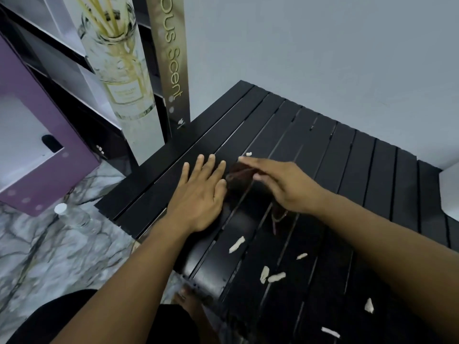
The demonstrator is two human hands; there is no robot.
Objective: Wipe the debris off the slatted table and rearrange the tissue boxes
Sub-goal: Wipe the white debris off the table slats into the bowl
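The left hand [198, 194] lies flat on the slatted table [347, 170], fingers spread and holding nothing. The right hand [280, 184] hovers just beside it, palm down, fingers extended and together, blurred; it grips nothing that shows, though the underside of the palm is hidden. Its fingertips [244, 159] almost touch one small white scrap [248, 153], which lies just beyond them on the table's top.

The rest of the debris sits on the near part of the table, on the person's side of both hands: a longer piece [237, 244] nearest the left wrist, a small one [301, 256] under the right forearm, a pair [270, 275] closer in, then two more [369, 305] [330, 332] toward the near right edge. No cloth shows in either hand.

The likely trouble, I judge, is the slats: a bare-handed sweep across them could push scraps into the gaps instead of off the edge, or leave them wedged. A sweep toward the table's left edge would drop them on the marbled floor [49, 244], near the capped bottle [60, 209] lying there. The tall scent box [173, 70] stands at the table's far left corner, where a wide stroke could knock it. No tissue boxes are clearly identifiable; a white object [450, 192] at the table's right edge is cut off.
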